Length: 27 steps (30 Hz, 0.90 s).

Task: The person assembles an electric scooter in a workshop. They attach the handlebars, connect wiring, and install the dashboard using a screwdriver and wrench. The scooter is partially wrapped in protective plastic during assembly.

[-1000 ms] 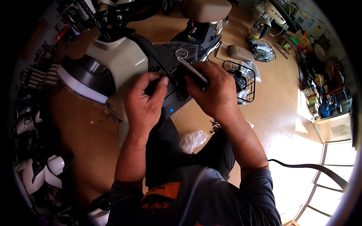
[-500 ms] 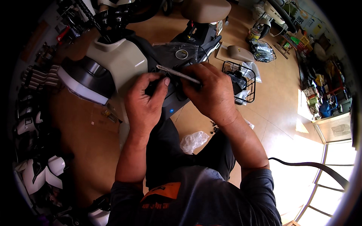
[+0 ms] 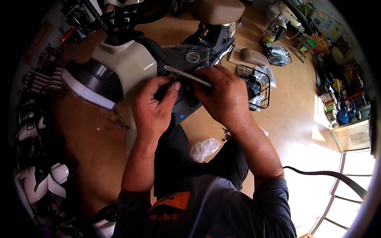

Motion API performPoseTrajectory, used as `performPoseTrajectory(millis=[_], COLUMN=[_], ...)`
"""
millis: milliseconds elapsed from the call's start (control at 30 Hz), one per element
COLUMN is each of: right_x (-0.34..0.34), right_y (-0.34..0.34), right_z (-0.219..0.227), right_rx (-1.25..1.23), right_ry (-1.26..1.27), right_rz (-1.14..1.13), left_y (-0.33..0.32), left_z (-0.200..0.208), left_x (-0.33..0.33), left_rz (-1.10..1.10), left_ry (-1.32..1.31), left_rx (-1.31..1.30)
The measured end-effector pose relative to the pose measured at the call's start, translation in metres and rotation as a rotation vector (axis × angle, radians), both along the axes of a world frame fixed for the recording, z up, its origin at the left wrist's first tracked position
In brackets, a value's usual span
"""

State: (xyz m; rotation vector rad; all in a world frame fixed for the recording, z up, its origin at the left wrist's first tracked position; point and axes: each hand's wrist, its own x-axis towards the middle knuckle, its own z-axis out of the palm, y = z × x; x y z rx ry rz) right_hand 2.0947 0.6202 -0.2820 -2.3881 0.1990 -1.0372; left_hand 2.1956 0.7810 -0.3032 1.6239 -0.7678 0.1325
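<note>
Right hand (image 3: pixel 224 97) has swung its gripped tool (image 3: pixel 186 74) leftward; left hand (image 3: pixel 152 107) pinched, contents unclear.

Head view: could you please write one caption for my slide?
The right hand holds a slim grey tool close to the left hand, beside a beige scooter.

The bare left forearm (image 3: pixel 139 168) is pointing almost straight ahead, while the bare right forearm (image 3: pixel 262 152) is slanting inward from its bent elbow. The bare left hand (image 3: pixel 152 109) is holding its thumb (image 3: pixel 170 95) and index finger (image 3: pixel 159 80) close together. Beside it, a little apart, the bare right hand (image 3: pixel 225 97) is showing its back and curling its fingers into a closed grip.
</note>
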Motion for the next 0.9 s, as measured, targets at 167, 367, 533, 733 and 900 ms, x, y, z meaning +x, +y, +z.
performPoseTrajectory(millis=[167, 367, 533, 733, 900], right_x=[-0.0026, -0.0027, 0.001, -0.0013, -0.0012], right_y=[-0.0016, -0.0037, -0.001, 0.0013, 0.0038], right_z=[0.0029, 0.0054, 0.0044, 0.0043, 0.0093], right_rx=[0.084, 0.138, 0.088, -0.004, -0.103], right_ry=[0.024, 0.051, 0.026, 0.036, 0.092], right_rz=[0.013, 0.062, 0.054, 0.035, 0.0], left_y=[0.0005, 0.0014, 0.0023, 0.0018, 0.0019], left_z=[0.0001, 0.0033, 0.0029, 0.0023, -0.002], left_x=[0.0003, -0.0009, 0.0004, 0.0005, 0.0016], left_rz=[0.011, 0.01, 0.018, 0.005, -0.011], left_ry=[-0.018, 0.001, -0.021, -0.035, -0.002], left_rx=[0.008, 0.013, 0.028, 0.009, -0.006])
